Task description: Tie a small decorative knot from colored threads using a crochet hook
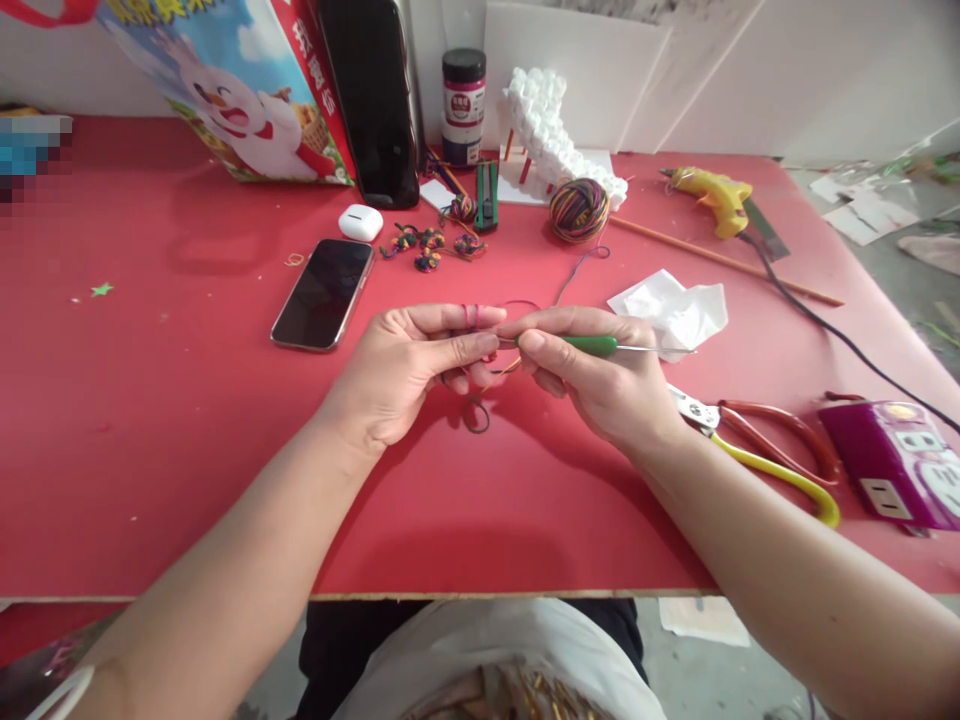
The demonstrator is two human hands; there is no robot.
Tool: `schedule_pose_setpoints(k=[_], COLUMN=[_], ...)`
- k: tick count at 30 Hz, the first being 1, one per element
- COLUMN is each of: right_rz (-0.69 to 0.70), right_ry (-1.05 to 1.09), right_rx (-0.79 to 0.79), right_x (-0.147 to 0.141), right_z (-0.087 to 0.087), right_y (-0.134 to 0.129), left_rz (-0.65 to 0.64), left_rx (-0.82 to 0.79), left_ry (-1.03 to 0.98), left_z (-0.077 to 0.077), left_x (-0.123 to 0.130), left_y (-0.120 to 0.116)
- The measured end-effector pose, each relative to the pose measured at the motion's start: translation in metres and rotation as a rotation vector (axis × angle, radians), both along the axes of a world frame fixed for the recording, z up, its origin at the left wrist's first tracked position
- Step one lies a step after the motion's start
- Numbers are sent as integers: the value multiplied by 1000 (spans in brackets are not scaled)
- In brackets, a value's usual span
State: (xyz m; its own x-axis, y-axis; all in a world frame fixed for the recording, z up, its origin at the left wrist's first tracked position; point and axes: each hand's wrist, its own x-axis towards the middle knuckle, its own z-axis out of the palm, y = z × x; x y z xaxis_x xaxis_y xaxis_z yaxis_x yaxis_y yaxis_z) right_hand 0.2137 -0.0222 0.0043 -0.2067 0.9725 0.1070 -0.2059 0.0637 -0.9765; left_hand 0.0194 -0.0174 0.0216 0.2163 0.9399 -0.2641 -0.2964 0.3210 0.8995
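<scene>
My right hand (611, 375) is closed around the green handle of a crochet hook (596, 346), whose thin metal shaft sticks out to the right. The hook's other end meets the fingertips of my left hand (405, 365). That hand pinches multicoloured yarn (476, 414) between thumb and fingers, with a pink strand wound round the index finger; the worked part is mostly hidden. A loose yarn loop hangs below the fingers. Behind my hands lies the yarn ball (580, 211), with a strand trailing from it towards them. Several small knotted yarn pieces (430, 240) rest left of the ball.
A phone (324, 295) and a white earbud case (361, 222) lie to the left. On the right are crumpled tissue (679, 310), pliers (772, 450), a purple power socket (896, 465), a wooden stick (727, 260) and a yellow glue gun (712, 195) with its cord.
</scene>
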Motion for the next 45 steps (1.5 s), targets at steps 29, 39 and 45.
schedule_pose_setpoints(k=[29, 39, 45], right_rz=[-36, -105, -253], right_ry=[261, 255, -20], right_rx=[-209, -168, 144], right_x=[-8, -13, -16], right_z=[0, 0, -5], right_y=[1, -5, -13], left_rz=[68, 197, 276], left_rx=[-7, -4, -23], left_ry=[-210, -157, -131], left_z=[-5, -2, -4], left_x=[16, 26, 31], left_y=[-4, -9, -15])
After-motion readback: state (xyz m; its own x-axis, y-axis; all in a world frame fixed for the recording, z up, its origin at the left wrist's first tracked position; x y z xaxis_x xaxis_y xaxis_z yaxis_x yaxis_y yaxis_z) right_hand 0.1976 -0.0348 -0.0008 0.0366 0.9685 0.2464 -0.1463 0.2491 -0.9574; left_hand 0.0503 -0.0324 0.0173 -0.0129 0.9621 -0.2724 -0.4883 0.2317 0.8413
